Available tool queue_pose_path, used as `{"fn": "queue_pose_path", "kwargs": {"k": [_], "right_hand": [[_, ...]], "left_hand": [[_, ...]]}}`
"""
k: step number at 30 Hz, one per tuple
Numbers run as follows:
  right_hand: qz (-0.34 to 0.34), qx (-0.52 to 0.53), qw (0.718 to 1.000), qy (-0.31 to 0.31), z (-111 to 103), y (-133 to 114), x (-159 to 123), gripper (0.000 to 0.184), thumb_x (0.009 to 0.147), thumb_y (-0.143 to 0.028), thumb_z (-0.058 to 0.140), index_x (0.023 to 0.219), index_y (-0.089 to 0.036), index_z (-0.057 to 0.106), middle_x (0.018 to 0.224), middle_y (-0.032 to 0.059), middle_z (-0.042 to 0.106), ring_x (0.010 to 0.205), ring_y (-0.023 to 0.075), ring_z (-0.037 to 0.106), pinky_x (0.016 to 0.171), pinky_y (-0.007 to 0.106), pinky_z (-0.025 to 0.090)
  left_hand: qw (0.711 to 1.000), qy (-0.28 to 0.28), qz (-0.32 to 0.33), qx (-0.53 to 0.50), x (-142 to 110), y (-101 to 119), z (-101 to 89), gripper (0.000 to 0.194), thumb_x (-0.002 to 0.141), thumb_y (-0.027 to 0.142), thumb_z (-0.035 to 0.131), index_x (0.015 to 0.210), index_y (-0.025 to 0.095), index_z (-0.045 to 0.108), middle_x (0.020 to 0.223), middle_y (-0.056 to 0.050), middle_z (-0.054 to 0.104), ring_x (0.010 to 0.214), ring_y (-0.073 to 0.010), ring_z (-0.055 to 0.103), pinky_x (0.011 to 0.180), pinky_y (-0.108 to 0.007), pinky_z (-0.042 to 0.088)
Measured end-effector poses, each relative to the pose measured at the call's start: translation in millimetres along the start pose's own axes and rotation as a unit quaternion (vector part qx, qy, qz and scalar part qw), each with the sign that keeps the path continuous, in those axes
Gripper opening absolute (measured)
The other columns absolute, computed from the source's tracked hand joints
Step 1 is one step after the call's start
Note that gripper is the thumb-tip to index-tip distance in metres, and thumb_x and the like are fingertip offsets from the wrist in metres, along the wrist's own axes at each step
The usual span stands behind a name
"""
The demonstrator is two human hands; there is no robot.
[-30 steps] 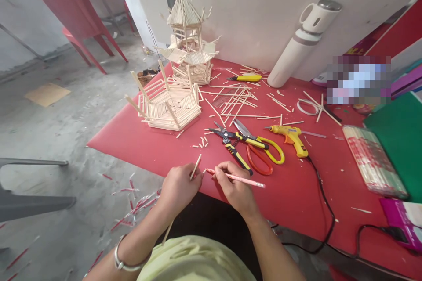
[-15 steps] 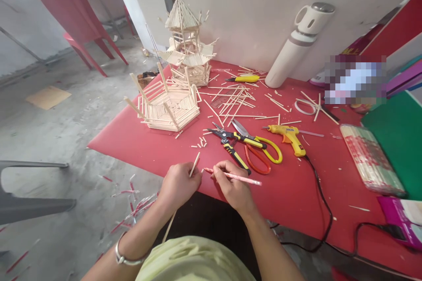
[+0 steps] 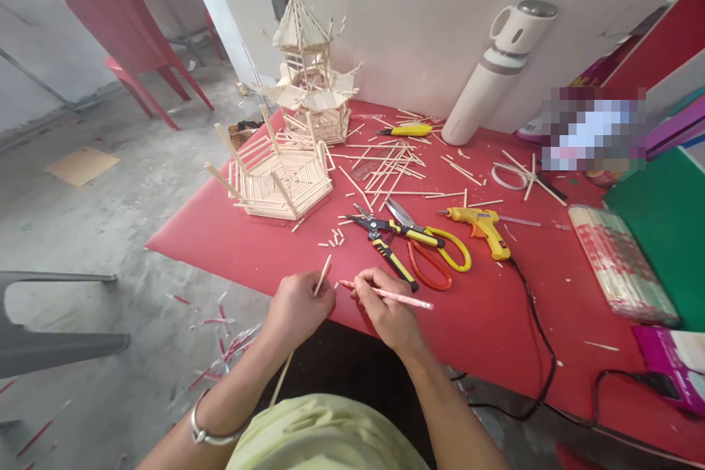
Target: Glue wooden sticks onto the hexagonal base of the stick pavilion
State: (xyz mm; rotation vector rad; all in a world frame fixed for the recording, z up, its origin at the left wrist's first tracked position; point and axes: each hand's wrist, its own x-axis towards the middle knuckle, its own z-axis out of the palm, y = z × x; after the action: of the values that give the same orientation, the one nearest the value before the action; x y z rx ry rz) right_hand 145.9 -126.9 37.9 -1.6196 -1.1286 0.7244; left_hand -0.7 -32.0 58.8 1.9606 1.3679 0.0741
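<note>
My left hand (image 3: 302, 308) is closed around a thin wooden stick (image 3: 323, 273), whose upper end pokes out above the fingers and whose lower end slants down toward my lap. A short piece of stick seems to show at the left fingertips. In my right hand (image 3: 387, 306) is a pink-patterned pencil (image 3: 407, 299), its tip pointing left, close to the left fingertips. Beyond the hands lie black-and-yellow pliers (image 3: 388, 246) and scissors (image 3: 440, 253) with red and yellow handles. Several short cut pieces (image 3: 334, 238) of stick are just past the left hand.
A hexagonal stick base (image 3: 286, 183) and a stick pagoda (image 3: 311, 66) stand at the back left of the red table (image 3: 220, 250). To the right are a yellow glue gun (image 3: 482, 226) with a cord, a bundle of sticks (image 3: 620, 264) and a white thermos (image 3: 490, 81).
Both hands keep their grips and nearly the same place; the pencil tip stays near the left fingertips. The view has shifted slightly.
</note>
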Motion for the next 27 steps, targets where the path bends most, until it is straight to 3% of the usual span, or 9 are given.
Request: {"fn": "queue_pose_path", "kwargs": {"k": [14, 19, 27], "right_hand": [[-0.014, -0.008, 1.000, 0.000, -1, -3, 1, 0.022, 0.095, -0.031, 0.048, 0.078, -0.023, 0.060, 0.075, 0.0007, 0.069, 0.072, 0.0166, 0.064, 0.070, 0.027, 0.048], [0.034, 0.068, 0.997, 0.030, -2, 0, -1, 0.024, 0.094, -0.036, 0.052, 0.076, -0.022, 0.060, 0.067, -0.0004, 0.068, 0.060, 0.0150, 0.063, 0.060, 0.025, 0.049], [0.043, 0.077, 0.995, 0.054, -2, 1, -3, 0.022, 0.092, -0.035, 0.055, 0.075, -0.022, 0.061, 0.066, -0.0009, 0.069, 0.057, 0.0136, 0.060, 0.056, 0.024, 0.046]], "left_hand": [[1.000, 0.003, -0.003, -0.002, 0, 2, -0.6, 0.019, 0.073, 0.033, 0.056, 0.058, 0.020, 0.058, 0.050, 0.002, 0.054, 0.052, -0.0150, 0.051, 0.051, -0.024, 0.032], [1.000, -0.006, 0.015, -0.014, 4, -5, -0.1, 0.021, 0.074, 0.035, 0.057, 0.060, 0.020, 0.060, 0.052, 0.002, 0.056, 0.052, -0.0148, 0.050, 0.050, -0.024, 0.032], [0.992, -0.089, 0.016, -0.085, 21, -1, -12.4, 0.021, 0.067, 0.032, 0.063, 0.053, 0.018, 0.056, 0.045, 0.006, 0.044, 0.044, -0.0099, 0.039, 0.045, -0.023, 0.029]]}}
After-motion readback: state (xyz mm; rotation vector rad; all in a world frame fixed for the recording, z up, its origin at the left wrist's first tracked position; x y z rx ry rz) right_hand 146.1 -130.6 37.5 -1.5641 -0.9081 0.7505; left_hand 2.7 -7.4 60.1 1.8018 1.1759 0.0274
